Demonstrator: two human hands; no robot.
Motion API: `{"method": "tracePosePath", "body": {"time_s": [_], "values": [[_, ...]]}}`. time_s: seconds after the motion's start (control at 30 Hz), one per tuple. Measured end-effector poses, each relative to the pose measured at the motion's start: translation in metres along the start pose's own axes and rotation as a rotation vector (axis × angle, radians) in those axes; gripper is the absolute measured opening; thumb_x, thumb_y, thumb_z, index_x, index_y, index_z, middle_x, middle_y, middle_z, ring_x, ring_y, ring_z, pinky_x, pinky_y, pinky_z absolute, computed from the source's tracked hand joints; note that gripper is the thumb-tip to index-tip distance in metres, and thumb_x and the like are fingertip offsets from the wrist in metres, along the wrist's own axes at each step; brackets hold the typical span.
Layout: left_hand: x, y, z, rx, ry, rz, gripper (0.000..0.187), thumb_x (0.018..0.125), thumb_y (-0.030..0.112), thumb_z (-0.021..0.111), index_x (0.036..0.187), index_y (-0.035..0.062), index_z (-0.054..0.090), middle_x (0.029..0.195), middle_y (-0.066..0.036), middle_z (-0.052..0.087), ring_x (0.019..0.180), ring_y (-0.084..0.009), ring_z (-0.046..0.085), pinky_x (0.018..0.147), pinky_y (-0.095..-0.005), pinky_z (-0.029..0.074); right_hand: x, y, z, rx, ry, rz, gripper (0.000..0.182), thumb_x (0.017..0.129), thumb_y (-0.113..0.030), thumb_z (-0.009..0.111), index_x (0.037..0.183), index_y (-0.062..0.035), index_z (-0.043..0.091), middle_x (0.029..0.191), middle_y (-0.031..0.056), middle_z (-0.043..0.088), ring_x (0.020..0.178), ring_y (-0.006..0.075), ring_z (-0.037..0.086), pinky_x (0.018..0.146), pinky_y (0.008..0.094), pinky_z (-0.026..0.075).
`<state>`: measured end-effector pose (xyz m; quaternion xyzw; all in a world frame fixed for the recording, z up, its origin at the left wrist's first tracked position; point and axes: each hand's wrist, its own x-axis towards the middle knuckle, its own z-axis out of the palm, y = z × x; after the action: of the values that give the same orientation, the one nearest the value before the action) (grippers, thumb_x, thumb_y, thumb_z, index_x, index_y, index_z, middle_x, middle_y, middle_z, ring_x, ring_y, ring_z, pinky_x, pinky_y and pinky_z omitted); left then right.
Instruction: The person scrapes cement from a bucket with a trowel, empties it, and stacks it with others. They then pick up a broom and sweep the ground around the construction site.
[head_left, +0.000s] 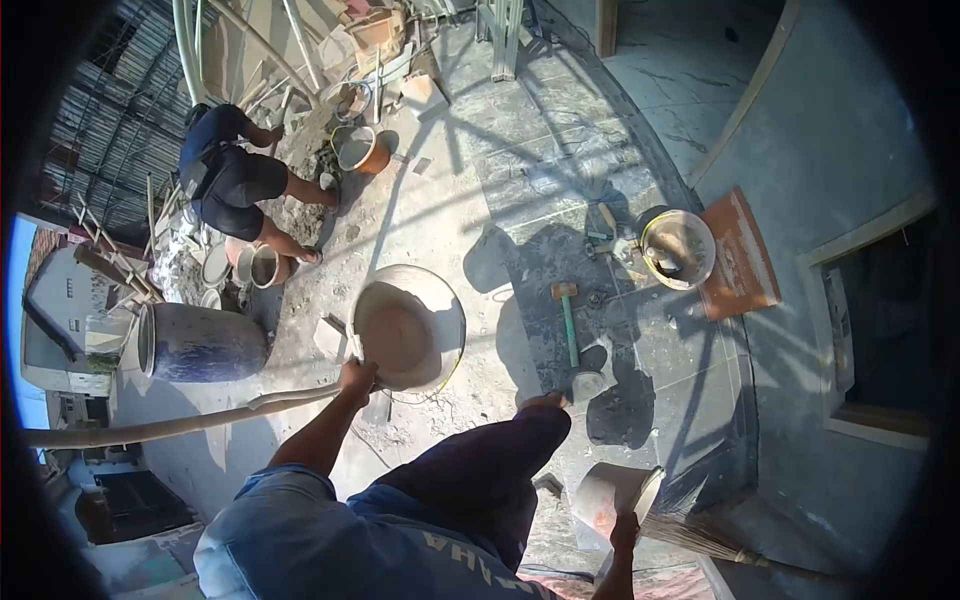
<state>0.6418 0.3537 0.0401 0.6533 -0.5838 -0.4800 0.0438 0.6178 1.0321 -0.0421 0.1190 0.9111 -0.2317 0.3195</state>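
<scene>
My left hand (358,378) is closed on the near left rim of a wide, round pale tub (448,300). Its inside has a grey-brown coating or layer at the bottom. Down at the lower right, my right hand (625,532) grips the rim of a tipped whitish bucket (598,495) with a reddish mark on its side. A hammer (570,325) with a green handle lies on the floor between the two, near a round pale object (588,387) by my foot.
Another person (235,170) bends over rubble at upper left, near an orange bucket (372,160). A blue barrel (205,342) and a long pole (180,430) lie left. A bucket holding tools (690,225) stands right by an orange board (740,255). A broom (700,538) lies lower right.
</scene>
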Motion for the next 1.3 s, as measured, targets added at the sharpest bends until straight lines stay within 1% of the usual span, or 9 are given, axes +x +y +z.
{"method": "tracePosePath", "body": {"time_s": [0.07,0.27,0.43,0.5,0.57,0.77,0.93,1.03,1.3], "values": [[0.014,-0.056,-0.059,0.022,0.149,-0.101,0.043,0.069,0.018,0.066,0.103,-0.0064,0.057,0.094,-0.018,0.062,0.078,-0.0249,0.063,0.066,-0.0365,0.053,-0.014,0.004,0.015,-0.03,0.113,-0.308,0.022,0.088,-0.019,0.049,0.097,-0.0017,0.058,0.095,0.0225,0.059,0.094,0.0382,0.056,0.076,0.0466,0.043],[0.005,-0.172,-0.178,-0.158,0.392,-0.452,0.037,0.066,0.018,0.07,0.097,-0.0032,0.062,0.094,-0.017,0.064,0.08,-0.0256,0.065,0.064,-0.0371,0.053,-0.025,-0.106,0.053,-0.36,0.014,-0.286,0.023,0.085,-0.017,0.046,0.096,-0.0016,0.059,0.092,0.0196,0.057,0.092,0.037,0.055,0.078,0.0438,0.045],[0.02,-0.252,-0.223,-0.293,0.473,-0.676,0.03,0.07,0.016,0.068,0.093,-0.0034,0.062,0.091,-0.014,0.064,0.079,-0.0252,0.064,0.06,-0.0402,0.053,0.001,-0.22,0.085,-0.417,0.185,-0.941,0.024,0.088,-0.023,0.048,0.096,-0.0027,0.058,0.097,0.0217,0.056,0.1,0.0368,0.052,0.083,0.0431,0.044],[0.047,-0.292,-0.242,-0.255,0.474,-0.68,0.029,0.07,0.015,0.067,0.092,-0.0035,0.062,0.089,-0.014,0.064,0.076,-0.0244,0.064,0.057,-0.04,0.054,0.009,-0.31,0.107,0.102,0.006,-0.644,0.027,0.088,-0.026,0.051,0.095,-0.0014,0.058,0.094,0.0233,0.058,0.094,0.0396,0.055,0.079,0.0455,0.044],[0.046,-0.317,-0.25,-0.398,0.45,-0.666,0.027,0.07,0.013,0.066,0.089,-0.005,0.06,0.084,-0.014,0.062,0.068,-0.0226,0.062,0.054,-0.0383,0.053,-0.001,-0.415,0.099,-0.502,0.026,-0.599,0.031,0.086,-0.029,0.054,0.094,0.0015,0.056,0.082,0.0264,0.061,0.079,0.0442,0.058,0.07,0.0504,0.044],[0.045,-0.273,-0.245,-0.682,0.501,-0.683,0.02,0.069,0.008,0.06,0.083,-0.005,0.053,0.072,-0.011,0.055,0.055,-0.0179,0.054,0.048,-0.0329,0.046,0.002,-0.683,0.152,-0.468,0.162,-0.833,0.032,0.088,-0.03,0.052,0.093,0.0013,0.055,0.077,0.0262,0.059,0.075,0.0429,0.058,0.064,0.0478,0.044],[0.055,-0.238,-0.235,-0.75,0.559,-0.715,0.017,0.068,0.006,0.057,0.08,-0.0031,0.05,0.067,-0.008,0.05,0.051,-0.0152,0.048,0.043,-0.0312,0.042,0.018,-0.876,0.172,0.41,-0.108,-0.841,0.045,0.093,-0.042,0.046,0.086,0.0013,0.056,0.06,-0.0021,0.05,0.055,0.0059,0.043,0.049,0.0274,0.034],[0.062,-0.219,-0.222,-0.793,0.561,-0.735,0.019,0.069,0.007,0.057,0.083,-0.0028,0.048,0.065,-0.007,0.048,0.05,-0.0144,0.045,0.043,-0.0315,0.041,0.051,-0.972,0.194,0.707,-0.298,-0.74,0.05,0.095,-0.042,0.041,0.111,0.0034,0.054,0.093,0.0093,0.061,0.084,0.019,0.058,0.078,0.0296,0.045],[0.074,-0.091,-0.137,-0.972,0.79,-0.938,0.039,0.077,0.007,0.052,0.111,-0.0046,0.037,0.095,-0.02,0.054,0.075,-0.0293,0.06,0.061,-0.0422,0.057,0.256,-1.168,0.411,1.13,-0.774,-0.362,0.054,0.094,-0.042,0.039,0.113,0.008,0.052,0.107,0.0164,0.059,0.093,0.0285,0.059,0.087,0.0348,0.045]]}}
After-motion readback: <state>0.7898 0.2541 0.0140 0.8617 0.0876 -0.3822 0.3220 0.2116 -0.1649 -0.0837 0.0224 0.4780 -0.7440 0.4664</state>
